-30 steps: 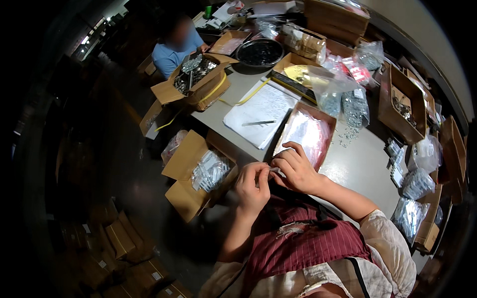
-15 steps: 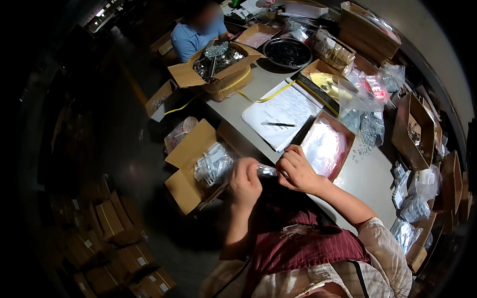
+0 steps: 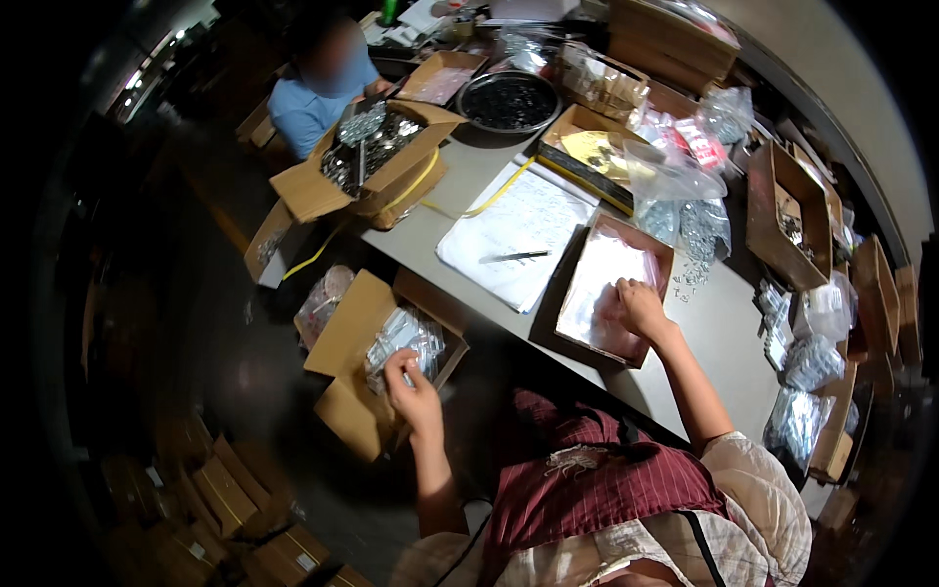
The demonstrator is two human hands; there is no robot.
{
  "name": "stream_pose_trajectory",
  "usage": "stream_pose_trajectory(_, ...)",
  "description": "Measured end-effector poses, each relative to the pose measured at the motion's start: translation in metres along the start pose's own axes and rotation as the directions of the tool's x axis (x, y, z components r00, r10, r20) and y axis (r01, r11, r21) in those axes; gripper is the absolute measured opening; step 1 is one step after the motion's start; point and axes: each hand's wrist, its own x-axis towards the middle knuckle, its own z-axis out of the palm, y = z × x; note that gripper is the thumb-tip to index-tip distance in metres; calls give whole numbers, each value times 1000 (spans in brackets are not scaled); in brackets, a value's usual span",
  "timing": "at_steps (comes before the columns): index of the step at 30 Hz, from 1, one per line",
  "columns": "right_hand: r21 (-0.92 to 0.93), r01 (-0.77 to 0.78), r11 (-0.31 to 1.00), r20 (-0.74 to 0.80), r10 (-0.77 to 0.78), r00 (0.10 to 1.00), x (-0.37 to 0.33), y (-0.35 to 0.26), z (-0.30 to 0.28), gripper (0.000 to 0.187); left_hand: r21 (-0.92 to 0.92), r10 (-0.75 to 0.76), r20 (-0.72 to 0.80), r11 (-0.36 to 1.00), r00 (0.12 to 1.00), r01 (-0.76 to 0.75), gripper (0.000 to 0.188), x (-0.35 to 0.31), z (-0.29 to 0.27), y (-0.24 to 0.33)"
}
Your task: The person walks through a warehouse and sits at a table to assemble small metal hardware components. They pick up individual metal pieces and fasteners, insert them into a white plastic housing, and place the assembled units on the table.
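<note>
My left hand (image 3: 415, 396) is over the near side of an open cardboard box (image 3: 344, 393), below table height. Its fingers are loosely curled and parted, and I make out nothing held in them. Filled clear plastic bags (image 3: 409, 335) with silvery contents lie in that box, against the fingertips. On the table, my right hand (image 3: 640, 307) reaches into a shallow carton (image 3: 577, 333) of flat clear plastic bags (image 3: 608, 264) with a pinkish tint. Its fingers are pinched down on the plastic at the carton's right side, the tips partly hidden.
Papers (image 3: 509, 230) with a pen (image 3: 514, 256) lie left of the carton. Beyond are a box of metal parts (image 3: 391, 147), a round tray of black pieces (image 3: 509, 102) and a person in blue (image 3: 313, 112). Small parts (image 3: 691, 279) lie scattered right of the carton.
My hands have parted from the small clear bag between them. The left has moved down to the box of filled bags, the right into the carton. The view has shifted.
</note>
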Motion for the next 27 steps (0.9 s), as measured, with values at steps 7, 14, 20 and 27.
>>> stream_pose_trajectory(7,515,-27,857,-99,90,991,-26,21,-20,25,-204,347,402,936,847,-286,11,0,89,73)
stream_pose_trajectory(14,458,271,847,-419,-63,906,-84,3,-69,11,-428,660,628,736,413,-525,60,-27,153,186)
stream_pose_trajectory(20,992,-58,-110,94,354,930,-146,28,-92,20,-341,307,870,940,387,21,15,-84,187,223)
stream_pose_trajectory(27,939,141,-315,107,652,751,-229,72,-73,16,-323,225,928,885,298,334,15,-143,219,248)
